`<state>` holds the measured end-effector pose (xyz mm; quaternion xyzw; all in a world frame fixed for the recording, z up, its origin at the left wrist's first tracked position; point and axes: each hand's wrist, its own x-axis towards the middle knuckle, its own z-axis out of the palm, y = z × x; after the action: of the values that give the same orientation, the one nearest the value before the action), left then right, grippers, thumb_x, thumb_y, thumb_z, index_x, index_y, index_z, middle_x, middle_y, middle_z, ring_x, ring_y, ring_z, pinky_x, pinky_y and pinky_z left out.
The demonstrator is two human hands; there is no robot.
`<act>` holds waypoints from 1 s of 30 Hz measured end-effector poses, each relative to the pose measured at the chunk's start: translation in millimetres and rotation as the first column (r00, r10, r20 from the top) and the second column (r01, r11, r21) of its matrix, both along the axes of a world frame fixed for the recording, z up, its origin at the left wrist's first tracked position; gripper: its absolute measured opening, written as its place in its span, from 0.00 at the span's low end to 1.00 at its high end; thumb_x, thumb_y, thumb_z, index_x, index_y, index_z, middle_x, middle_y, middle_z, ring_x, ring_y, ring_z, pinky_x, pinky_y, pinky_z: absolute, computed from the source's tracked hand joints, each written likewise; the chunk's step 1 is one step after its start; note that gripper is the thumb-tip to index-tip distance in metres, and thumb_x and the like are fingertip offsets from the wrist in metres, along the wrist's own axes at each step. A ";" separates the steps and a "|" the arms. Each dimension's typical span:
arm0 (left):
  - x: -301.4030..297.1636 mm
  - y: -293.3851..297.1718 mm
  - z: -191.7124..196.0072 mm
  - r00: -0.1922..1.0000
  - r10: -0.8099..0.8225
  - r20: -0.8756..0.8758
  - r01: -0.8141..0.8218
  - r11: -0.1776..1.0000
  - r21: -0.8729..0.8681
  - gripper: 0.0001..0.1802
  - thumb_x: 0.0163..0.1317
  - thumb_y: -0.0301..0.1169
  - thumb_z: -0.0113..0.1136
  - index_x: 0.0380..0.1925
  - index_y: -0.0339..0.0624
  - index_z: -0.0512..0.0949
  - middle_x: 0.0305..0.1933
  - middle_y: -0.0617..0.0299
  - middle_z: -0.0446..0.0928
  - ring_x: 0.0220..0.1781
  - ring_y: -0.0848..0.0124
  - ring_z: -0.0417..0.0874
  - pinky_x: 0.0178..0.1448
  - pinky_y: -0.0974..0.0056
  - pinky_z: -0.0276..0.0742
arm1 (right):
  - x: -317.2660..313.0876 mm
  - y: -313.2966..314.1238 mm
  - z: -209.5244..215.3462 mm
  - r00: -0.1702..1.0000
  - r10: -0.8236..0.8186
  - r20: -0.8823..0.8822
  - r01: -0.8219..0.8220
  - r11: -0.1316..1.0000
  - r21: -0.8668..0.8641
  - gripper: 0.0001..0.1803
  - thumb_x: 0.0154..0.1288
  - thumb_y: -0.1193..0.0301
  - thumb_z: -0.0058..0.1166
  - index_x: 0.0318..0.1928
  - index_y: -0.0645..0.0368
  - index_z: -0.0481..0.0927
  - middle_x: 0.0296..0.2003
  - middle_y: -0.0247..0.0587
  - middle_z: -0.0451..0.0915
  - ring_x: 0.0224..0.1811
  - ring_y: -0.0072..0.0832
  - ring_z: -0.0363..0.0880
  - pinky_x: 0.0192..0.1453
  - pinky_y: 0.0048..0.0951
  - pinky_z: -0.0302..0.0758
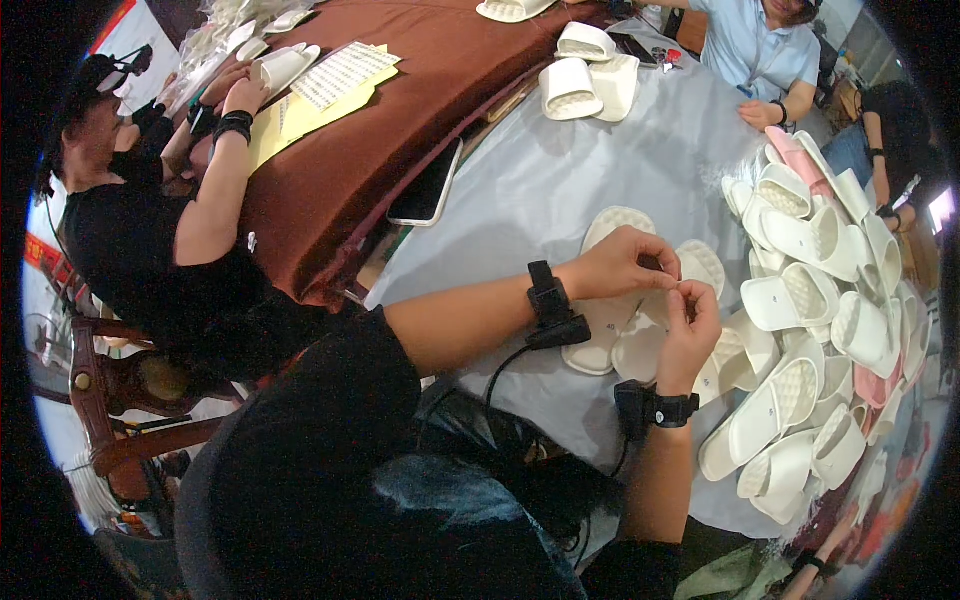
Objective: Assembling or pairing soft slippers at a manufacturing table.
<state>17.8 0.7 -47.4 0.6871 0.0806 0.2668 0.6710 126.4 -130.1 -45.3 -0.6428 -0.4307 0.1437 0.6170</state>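
Note:
My left hand [625,265] and my right hand [692,325] meet fingertip to fingertip, both pinched. Whatever is between the fingertips is too small to make out. Under them, on the grey table cover [490,215], lies a pair of cream slippers; one slipper [590,350] shows its bare heel end beside my left wrist, while my hands partly cover the other slipper [640,350]. Dark bands with cables wrap both my wrists.
A heap of cream and pink slippers [785,300] spreads along the right. More slippers [572,90] stand at the far edge. A phone [425,190] lies by the brown cloth [430,80], with printed sheets [345,75] on it. Co-workers sit left and across.

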 end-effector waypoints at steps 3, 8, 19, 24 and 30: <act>0.1 1.2 2.9 0.999 0.001 0.040 0.000 1.000 -0.021 0.05 0.60 0.25 0.67 0.34 0.35 0.82 0.40 0.63 0.82 0.44 0.76 0.79 0.51 0.69 0.75 | -0.2 0.6 1.1 1.000 -0.004 0.030 0.004 1.000 0.009 0.02 0.66 0.78 0.56 0.36 0.63 0.75 0.30 0.32 0.74 0.33 0.19 0.70 0.39 0.22 0.68; -1.3 2.5 4.3 0.998 0.052 0.042 -0.047 0.992 -0.116 0.05 0.61 0.25 0.66 0.35 0.36 0.81 0.44 0.61 0.81 0.45 0.76 0.79 0.52 0.70 0.75 | -1.3 2.6 7.4 0.999 -0.012 0.046 0.011 1.000 0.023 0.02 0.65 0.79 0.56 0.36 0.64 0.76 0.30 0.33 0.75 0.33 0.20 0.70 0.39 0.22 0.69; 0.3 7.3 2.5 0.998 0.035 0.044 -0.031 0.995 -0.098 0.05 0.64 0.27 0.64 0.35 0.36 0.80 0.49 0.58 0.79 0.50 0.75 0.77 0.57 0.68 0.75 | -1.9 1.7 13.5 0.997 -0.010 0.079 0.008 0.999 0.034 0.04 0.65 0.78 0.57 0.40 0.65 0.78 0.31 0.35 0.78 0.33 0.21 0.74 0.40 0.23 0.72; 0.6 6.8 1.0 1.000 0.002 0.031 -0.003 1.000 0.015 0.05 0.65 0.27 0.61 0.37 0.36 0.78 0.54 0.57 0.77 0.54 0.74 0.76 0.61 0.66 0.73 | -2.6 1.5 14.8 0.993 -0.007 0.121 0.003 1.000 0.027 0.05 0.64 0.77 0.59 0.39 0.64 0.79 0.30 0.36 0.77 0.31 0.23 0.74 0.38 0.24 0.72; 0.3 3.5 0.7 0.994 -0.063 0.091 0.067 0.997 -0.042 0.04 0.66 0.26 0.60 0.37 0.38 0.76 0.56 0.58 0.75 0.53 0.76 0.74 0.61 0.67 0.71 | -1.7 -0.1 19.2 0.970 0.012 0.243 -0.013 1.000 0.003 0.05 0.64 0.76 0.60 0.36 0.64 0.78 0.29 0.37 0.75 0.30 0.25 0.73 0.36 0.26 0.71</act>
<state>18.1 4.2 -46.7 0.6613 0.0341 0.2736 0.6976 124.8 -130.1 -26.2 -0.6515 -0.5073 0.0666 0.5601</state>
